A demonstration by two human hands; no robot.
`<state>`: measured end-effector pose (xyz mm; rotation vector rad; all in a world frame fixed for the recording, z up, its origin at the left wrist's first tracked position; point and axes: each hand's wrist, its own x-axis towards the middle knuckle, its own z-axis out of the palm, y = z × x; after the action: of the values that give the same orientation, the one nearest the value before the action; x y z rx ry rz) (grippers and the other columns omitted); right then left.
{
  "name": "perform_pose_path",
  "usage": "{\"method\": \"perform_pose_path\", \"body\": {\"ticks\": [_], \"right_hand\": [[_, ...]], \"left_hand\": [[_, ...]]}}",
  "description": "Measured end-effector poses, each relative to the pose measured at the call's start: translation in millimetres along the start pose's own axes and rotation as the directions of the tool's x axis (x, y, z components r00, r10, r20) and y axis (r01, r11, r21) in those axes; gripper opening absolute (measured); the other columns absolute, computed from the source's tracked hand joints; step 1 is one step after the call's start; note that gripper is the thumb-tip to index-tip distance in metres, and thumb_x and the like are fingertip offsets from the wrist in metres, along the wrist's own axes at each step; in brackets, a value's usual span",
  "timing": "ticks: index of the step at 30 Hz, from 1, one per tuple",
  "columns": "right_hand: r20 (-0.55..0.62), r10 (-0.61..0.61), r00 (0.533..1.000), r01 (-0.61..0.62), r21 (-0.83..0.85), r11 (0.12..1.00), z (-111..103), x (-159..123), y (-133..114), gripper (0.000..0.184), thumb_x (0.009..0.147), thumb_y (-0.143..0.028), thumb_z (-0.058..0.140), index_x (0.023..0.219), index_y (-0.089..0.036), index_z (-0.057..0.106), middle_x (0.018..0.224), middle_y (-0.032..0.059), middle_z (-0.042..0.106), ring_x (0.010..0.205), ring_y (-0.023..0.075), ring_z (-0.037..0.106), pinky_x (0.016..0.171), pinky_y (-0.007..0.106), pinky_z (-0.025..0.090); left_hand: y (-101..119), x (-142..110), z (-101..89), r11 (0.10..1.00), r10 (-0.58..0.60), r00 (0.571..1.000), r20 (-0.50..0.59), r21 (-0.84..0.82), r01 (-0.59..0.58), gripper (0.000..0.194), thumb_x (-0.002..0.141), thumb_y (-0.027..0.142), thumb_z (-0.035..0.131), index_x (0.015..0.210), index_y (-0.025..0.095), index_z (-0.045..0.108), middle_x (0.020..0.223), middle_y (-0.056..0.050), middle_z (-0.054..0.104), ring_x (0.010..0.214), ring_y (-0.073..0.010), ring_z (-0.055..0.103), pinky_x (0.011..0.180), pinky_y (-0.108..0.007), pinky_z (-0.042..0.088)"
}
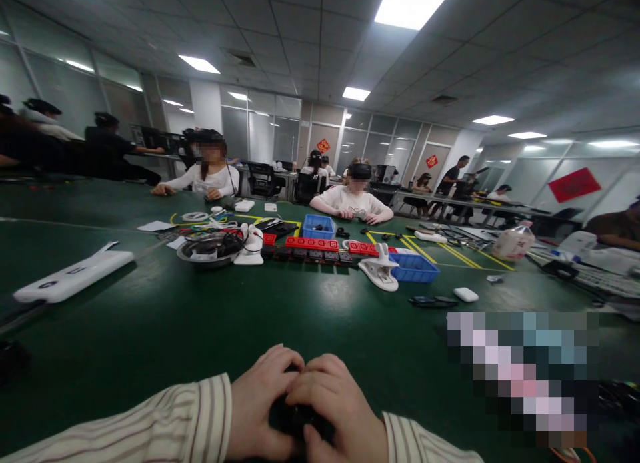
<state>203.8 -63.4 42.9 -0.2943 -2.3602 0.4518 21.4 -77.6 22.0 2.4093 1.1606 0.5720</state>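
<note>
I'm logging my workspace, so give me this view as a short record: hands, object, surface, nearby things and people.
Left hand: curled around a black object
Right hand: on the same object
Object type: unclear, mostly hidden
Surface: green tabletop
Farther ahead: metal bowl with cables, blue bins, red blocks, white clip
Across table: two seated people in light tops

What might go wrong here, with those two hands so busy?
The left hand and right hand cup a dark object and cover much of it, so a slip might go unnoticed. Farther off, black cables heaped in the metal bowl look tangled; pulling one could drag others along.
</note>
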Motion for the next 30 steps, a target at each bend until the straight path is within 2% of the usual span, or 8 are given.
{"method": "perform_pose_path", "body": {"ticks": [3,6,12,16,20,23,27,30], "right_hand": [[-0.022,0.014,1.000,-0.013,0.029,0.999,-3,0,-1,0.038,0.090,-0.045,0.035,0.110,-0.017,0.052,0.100,0.0083,0.063,0.095,0.0202,0.055,0.084,0.034,0.043],[-0.095,0.104,0.990,-0.104,0.006,0.995,-3,-3,0,0.053,0.090,-0.061,0.032,0.112,-0.016,0.051,0.103,0.0106,0.060,0.094,0.0214,0.056,0.082,0.035,0.043],[-0.202,0.281,0.938,-0.289,-0.012,0.957,11,-11,6,0.069,0.077,-0.080,0.032,0.091,-0.016,0.054,0.085,0.0059,0.056,0.076,0.0186,0.052,0.070,0.032,0.042],[-0.192,0.342,0.920,-0.368,-0.123,0.922,21,-11,11,0.048,0.075,-0.066,0.050,0.081,-0.018,0.054,0.080,0.0034,0.057,0.075,0.0176,0.051,0.070,0.032,0.040],[-0.067,0.193,0.979,-0.202,-0.161,0.966,17,-10,13,0.025,0.072,-0.040,0.055,0.088,-0.020,0.055,0.087,0.0014,0.063,0.083,0.0159,0.056,0.077,0.030,0.041],[0.054,0.051,0.997,-0.043,-0.140,0.989,12,-9,12,0.017,0.076,-0.029,0.046,0.089,-0.022,0.053,0.093,-0.0021,0.066,0.089,0.0133,0.057,0.084,0.029,0.040],[0.124,-0.034,0.992,0.049,-0.125,0.991,11,-9,12,0.020,0.078,-0.026,0.043,0.096,-0.022,0.052,0.099,-0.0029,0.066,0.104,0.0120,0.054,0.096,0.028,0.035],[-0.003,-0.015,1.000,0.015,-0.092,0.996,12,-8,8,0.035,0.082,-0.041,0.040,0.108,-0.018,0.048,0.108,0.0041,0.062,0.110,0.0159,0.050,0.097,0.032,0.035]], "left_hand": [[1,-4,3.8,1.000,-0.019,0.999,-0.046,0.017,0.020,0.067,0.047,0.040,0.078,0.108,0.023,0.054,0.107,-0.004,0.055,0.102,-0.0290,0.052,0.107,-0.059,0.017],[3,-8,7.9,0.998,-0.019,0.991,-0.131,0.049,0.026,0.075,0.054,0.049,0.076,0.118,0.022,0.047,0.115,-0.008,0.055,0.108,-0.0313,0.051,0.108,-0.061,0.015],[12,-1,9.2,0.993,-0.061,0.991,-0.116,0.096,0.072,0.045,0.055,0.040,0.072,0.093,0.023,0.057,0.094,-0.002,0.059,0.092,-0.0262,0.056,0.106,-0.061,0.016],[7,11,5.4,0.996,-0.042,0.998,-0.040,0.080,0.045,0.037,0.051,0.026,0.064,0.087,0.023,0.061,0.089,0.000,0.057,0.087,-0.0247,0.055,0.105,-0.057,0.019],[-4,18,-1.0,0.998,0.054,0.990,0.128,-0.042,-0.049,0.034,0.054,0.018,0.061,0.088,0.022,0.063,0.099,-0.002,0.055,0.094,-0.0252,0.053,0.096,-0.043,0.038],[-11,17,-1.8,0.995,0.096,0.974,0.207,-0.039,-0.089,0.035,0.058,0.017,0.063,0.092,0.024,0.063,0.102,-0.001,0.055,0.098,-0.0256,0.053,0.099,-0.044,0.036],[-20,8,8.5,0.994,0.104,0.991,0.084,0.008,-0.105,0.056,0.063,0.037,0.073,0.114,0.028,0.054,0.110,-0.002,0.057,0.106,-0.0274,0.052,0.107,-0.047,0.026],[-23,2,15.2,0.991,0.108,0.991,-0.073,0.082,-0.102,0.078,0.057,0.055,0.075,0.124,0.027,0.045,0.120,-0.006,0.054,0.113,-0.0314,0.048,0.108,-0.053,0.021]]}}
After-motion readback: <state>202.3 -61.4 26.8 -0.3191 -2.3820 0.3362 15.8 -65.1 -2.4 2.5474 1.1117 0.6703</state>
